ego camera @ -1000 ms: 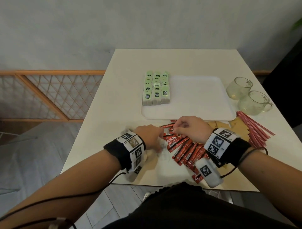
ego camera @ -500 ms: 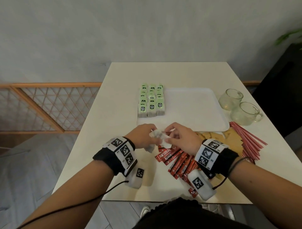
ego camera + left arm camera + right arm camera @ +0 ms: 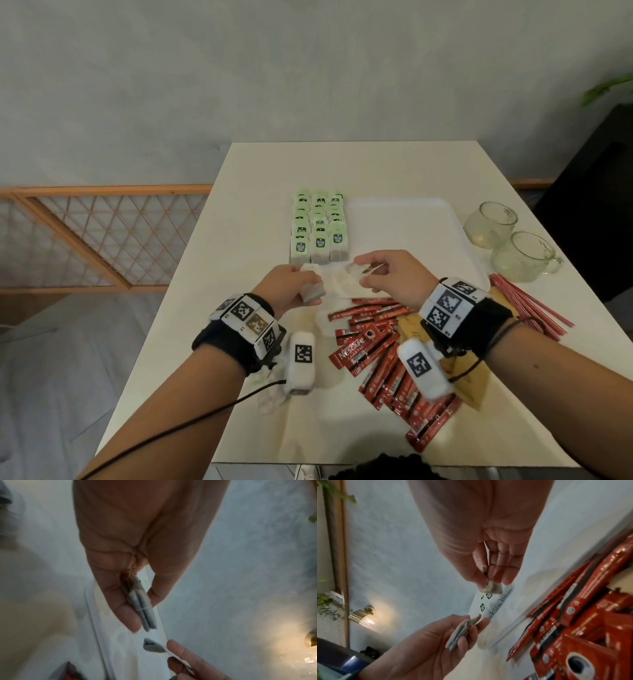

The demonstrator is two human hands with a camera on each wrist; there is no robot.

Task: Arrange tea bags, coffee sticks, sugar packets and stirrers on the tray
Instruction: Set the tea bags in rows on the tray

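Note:
My left hand (image 3: 308, 291) grips a couple of grey tea bags (image 3: 142, 605) between thumb and fingers, just in front of the white tray's (image 3: 421, 219) near edge. A little to its right, my right hand (image 3: 359, 274) pinches a single tea bag (image 3: 491, 588). Three rows of green-tagged tea bags (image 3: 318, 226) fill the tray's left side. Red coffee sticks (image 3: 373, 342) lie heaped on the table below my right hand. Brown sugar packets (image 3: 476, 387) show under my right wrist. Red stirrers (image 3: 527, 308) lie at the right.
Two glass cups (image 3: 493, 222) (image 3: 524, 255) stand right of the tray. A blurred white patch (image 3: 339, 287) lies on the table between my hands. The table's left edge drops to the floor beside a wooden lattice fence (image 3: 102, 236).
Both hands lifted from the coffee stick heap and moved toward the tray's near edge. They have drawn apart, each holding tea bags.

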